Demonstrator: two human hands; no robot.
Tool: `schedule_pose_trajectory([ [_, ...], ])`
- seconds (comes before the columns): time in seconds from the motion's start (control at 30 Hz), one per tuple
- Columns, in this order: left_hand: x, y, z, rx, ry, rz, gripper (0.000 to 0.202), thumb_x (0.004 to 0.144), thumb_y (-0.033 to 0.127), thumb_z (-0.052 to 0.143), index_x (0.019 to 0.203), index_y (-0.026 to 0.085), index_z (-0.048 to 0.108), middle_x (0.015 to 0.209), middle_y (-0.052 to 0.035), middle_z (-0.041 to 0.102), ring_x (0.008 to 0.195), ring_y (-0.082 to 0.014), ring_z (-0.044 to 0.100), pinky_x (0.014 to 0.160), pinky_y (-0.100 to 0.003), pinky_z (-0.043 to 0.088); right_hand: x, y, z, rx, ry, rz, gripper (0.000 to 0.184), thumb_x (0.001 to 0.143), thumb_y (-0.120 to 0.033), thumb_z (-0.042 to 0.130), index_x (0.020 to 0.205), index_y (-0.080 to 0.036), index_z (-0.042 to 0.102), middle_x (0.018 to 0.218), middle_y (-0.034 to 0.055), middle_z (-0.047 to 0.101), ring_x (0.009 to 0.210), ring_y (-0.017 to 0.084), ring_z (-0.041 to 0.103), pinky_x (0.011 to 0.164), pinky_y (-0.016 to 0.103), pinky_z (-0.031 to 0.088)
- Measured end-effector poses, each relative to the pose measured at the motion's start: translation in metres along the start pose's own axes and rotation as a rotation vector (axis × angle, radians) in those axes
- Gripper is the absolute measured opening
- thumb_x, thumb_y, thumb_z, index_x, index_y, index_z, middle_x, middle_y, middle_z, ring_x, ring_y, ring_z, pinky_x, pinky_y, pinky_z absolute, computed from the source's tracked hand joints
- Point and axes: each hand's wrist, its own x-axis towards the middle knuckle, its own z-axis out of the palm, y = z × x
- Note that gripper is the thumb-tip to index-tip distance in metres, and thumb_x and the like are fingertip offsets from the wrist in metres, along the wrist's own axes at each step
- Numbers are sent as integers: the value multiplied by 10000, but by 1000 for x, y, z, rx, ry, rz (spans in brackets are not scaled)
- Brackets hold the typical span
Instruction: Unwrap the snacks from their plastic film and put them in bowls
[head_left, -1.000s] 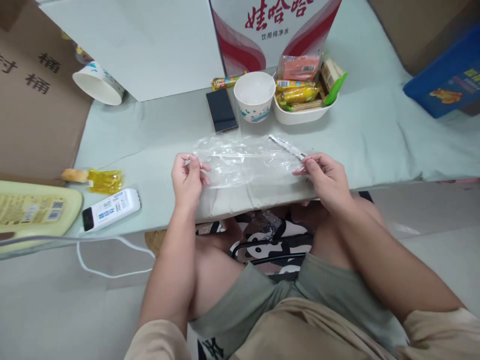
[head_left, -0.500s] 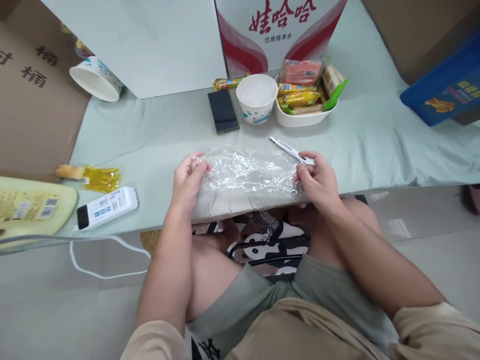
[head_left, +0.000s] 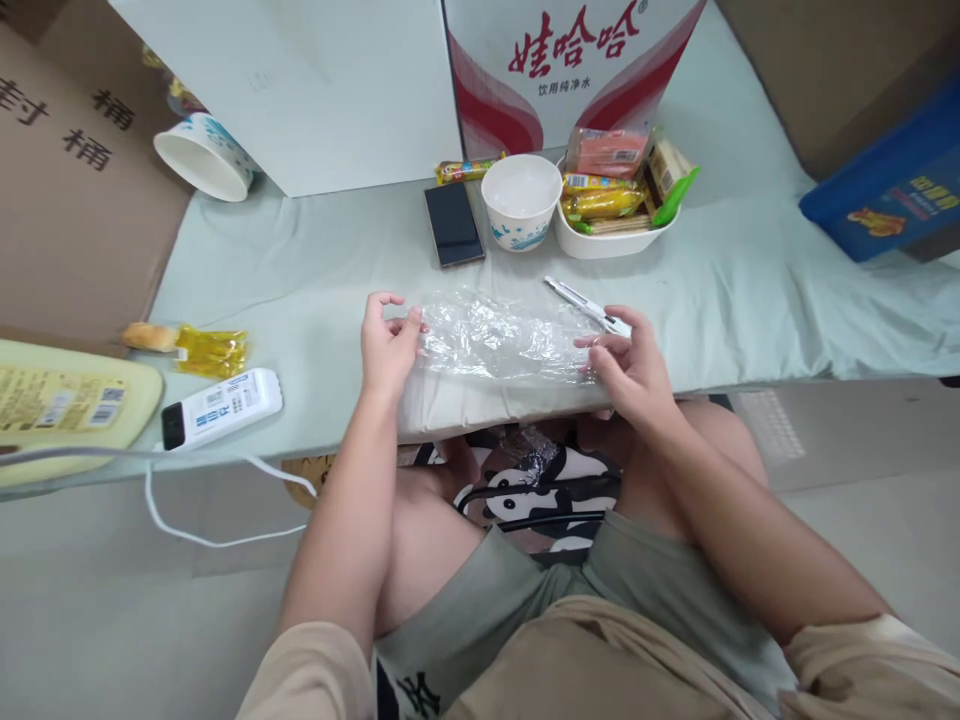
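A crumpled sheet of clear plastic film (head_left: 499, 340) lies spread along the near edge of the cloth-covered table. My left hand (head_left: 390, 340) pinches its left end between thumb and fingers, the index finger raised. At the other end, my right hand (head_left: 630, 365) grips the film's right side with thumb and fingertips. Just beyond my right fingers rests a white utility knife (head_left: 581, 302), partly behind them. Farther back are a black phone (head_left: 454, 225), a white paper bowl (head_left: 521, 200) and a white tub (head_left: 607, 243) filled with wrapped snacks.
White boxes (head_left: 360, 90) stand at the back, a blue package (head_left: 885, 190) at the right. Leftward are a tipped paper bowl (head_left: 202, 158), bread (head_left: 148, 337), a yellow wrapper (head_left: 214, 350), a white device (head_left: 225, 408) and a pale yellow container (head_left: 82, 400). A cable (head_left: 210, 540) hangs over the edge.
My left hand has shifted slightly right, its index finger lifting away from the film. My right hand has moved slightly left along its end. The whole view has shifted a little.
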Motion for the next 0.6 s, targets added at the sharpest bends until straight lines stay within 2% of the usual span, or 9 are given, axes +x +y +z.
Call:
schedule_pose_trajectory([
  [0.07, 1, 1, -2, -47, -56, 9, 325, 796, 243, 710, 1037, 275, 495, 691, 58, 631, 466, -79, 529, 457, -198, 398, -2, 2, 0, -26, -28, 14, 467, 909, -426, 626, 1321, -270, 473, 998, 30, 731, 637, 143, 670, 605, 313, 566],
  [0.13, 0, 1, -5, -72, -119, 47, 396, 763, 192, 707, 1086, 283, 497, 753, 47, 653, 607, -100, 636, 573, -208, 487, -1, 1, 1, -26, -11, 35, 374, 914, -430, 612, 1230, -257, 510, 969, 21, 727, 534, 108, 608, 533, 286, 529],
  [0.2, 0, 0, -7, -63, -150, 93, 414, 746, 155, 696, 1092, 280, 505, 783, 38, 660, 706, -112, 683, 654, -219, 524, 2, -1, 1, -20, 22, 66, 298, 920, -435, 602, 1134, -248, 514, 956, 15, 725, 473, 77, 552, 484, 257, 493],
  [0.3, 1, -1, -6, -14, -158, 111, 362, 763, 167, 679, 1066, 270, 509, 807, 36, 677, 553, -86, 610, 547, -213, 477, 4, -3, 1, -22, 68, 115, 280, 923, -443, 598, 1090, -248, 486, 938, 6, 730, 423, 60, 484, 437, 236, 455],
  [0.4, 2, -3, -4, 19, -126, 109, 310, 770, 173, 676, 1014, 260, 505, 823, 33, 705, 412, -56, 470, 438, -210, 381, 2, -2, 0, 32, 70, 83, 353, 920, -466, 597, 1178, -253, 484, 989, 23, 742, 445, 64, 492, 456, 244, 480],
  [0.5, 4, -5, -5, 31, -88, 142, 191, 776, 172, 660, 904, 235, 533, 833, 15, 719, 416, -51, 444, 431, -205, 356, -3, 1, -1, 39, -13, 22, 413, 896, -474, 627, 1228, -240, 552, 1077, 60, 731, 506, 72, 546, 490, 257, 510],
  [0.6, 5, -7, -7, 93, -66, 175, 38, 795, 191, 626, 830, 206, 626, 859, -3, 718, 455, -56, 467, 457, -207, 368, -5, 2, -2, -69, -98, 38, 408, 908, -458, 605, 1217, -195, 651, 1033, 84, 716, 528, 95, 583, 460, 266, 497],
])
